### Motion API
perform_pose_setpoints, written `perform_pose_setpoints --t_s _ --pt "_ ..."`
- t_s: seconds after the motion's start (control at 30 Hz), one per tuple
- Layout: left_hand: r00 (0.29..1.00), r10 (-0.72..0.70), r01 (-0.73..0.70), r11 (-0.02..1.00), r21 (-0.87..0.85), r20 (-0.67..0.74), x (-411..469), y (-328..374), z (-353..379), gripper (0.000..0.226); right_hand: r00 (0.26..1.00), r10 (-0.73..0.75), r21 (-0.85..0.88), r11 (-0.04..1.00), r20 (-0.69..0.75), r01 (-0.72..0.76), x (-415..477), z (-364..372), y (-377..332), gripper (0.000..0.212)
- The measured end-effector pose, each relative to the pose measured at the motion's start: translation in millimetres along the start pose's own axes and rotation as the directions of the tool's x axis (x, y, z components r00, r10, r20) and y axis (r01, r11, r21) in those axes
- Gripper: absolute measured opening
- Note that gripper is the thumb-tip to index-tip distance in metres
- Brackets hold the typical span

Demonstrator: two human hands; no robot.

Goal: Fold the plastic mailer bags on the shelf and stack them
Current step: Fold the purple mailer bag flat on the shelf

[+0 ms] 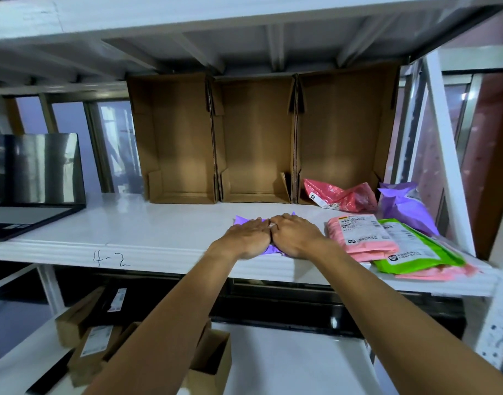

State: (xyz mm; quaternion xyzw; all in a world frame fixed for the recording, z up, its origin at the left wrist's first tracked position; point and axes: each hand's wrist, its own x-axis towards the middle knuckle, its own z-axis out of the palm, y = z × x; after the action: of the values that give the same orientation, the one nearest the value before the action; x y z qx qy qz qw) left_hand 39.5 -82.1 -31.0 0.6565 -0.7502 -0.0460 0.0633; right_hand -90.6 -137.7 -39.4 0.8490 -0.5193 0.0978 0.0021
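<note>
Forearms (170, 323) lead to flat left hand (249, 235) and right hand (294, 238), pressing a mostly covered purple mailer (240, 220).

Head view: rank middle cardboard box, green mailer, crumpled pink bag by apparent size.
1. middle cardboard box
2. green mailer
3. crumpled pink bag, though it lies farther back, so that gap is unsure.

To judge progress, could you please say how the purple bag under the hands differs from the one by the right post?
The pressed purple bag lies flat on the shelf under the left hand and right hand; the loose purple bag sits crumpled, untouched. The pressed one is mostly covered; the loose one shows a white label. Both are purple plastic.
</note>
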Motion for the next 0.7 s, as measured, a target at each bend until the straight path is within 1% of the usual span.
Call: perform_pose_setpoints --t_s 0.1,0.17,0.23,0.37,0.43,0.53,0.6,0.7 --pt "1.000 0.009 -0.009 1.000 -0.015 0.000 -2 0 -3 0.053 1.000 -0.027 -0.021 0.999 0.005 0.027 0 -2 1 0.067" --pt "1.000 0.012 -0.012 1.000 -0.022 -0.004 -3 1 -3 0.053 1.000 -0.023 -0.012 1.000 0.018 0.023 -3 -5 0 0.066" --pt "1.000 0.016 -0.016 1.000 -0.003 0.003 -3 1 -3 0.053 0.999 -0.007 0.007 1.000 0.037 0.006 -9 -7 -3 0.060" --pt "1.000 0.013 -0.013 1.000 0.014 0.007 1 0 -2 0.053 0.999 0.029 0.119 0.992 0.040 -0.033 -11 -9 -3 0.048" --pt "1.000 0.013 -0.014 1.000 0.023 0.005 1 0 -2 0.053 0.999 0.000 0.087 0.996 0.046 -0.004 -12 -13 -3 0.052" --pt "1.000 0.012 -0.013 1.000 0.027 0.020 5 -3 -1 0.054 0.998 -0.015 0.126 0.992 0.060 0.008 -14 -19 -3 0.049" --pt "0.999 -0.018 0.018 1.000 -0.005 0.049 10 -9 -1 0.058 0.995 -0.026 0.123 0.992 0.097 0.014 -13 -25 -3 0.045" --pt "0.990 -0.121 0.124 0.991 -0.045 0.070 10 -17 -4 0.064 0.985 -0.038 0.076 0.997 0.165 0.026 -12 -36 -5 0.036"
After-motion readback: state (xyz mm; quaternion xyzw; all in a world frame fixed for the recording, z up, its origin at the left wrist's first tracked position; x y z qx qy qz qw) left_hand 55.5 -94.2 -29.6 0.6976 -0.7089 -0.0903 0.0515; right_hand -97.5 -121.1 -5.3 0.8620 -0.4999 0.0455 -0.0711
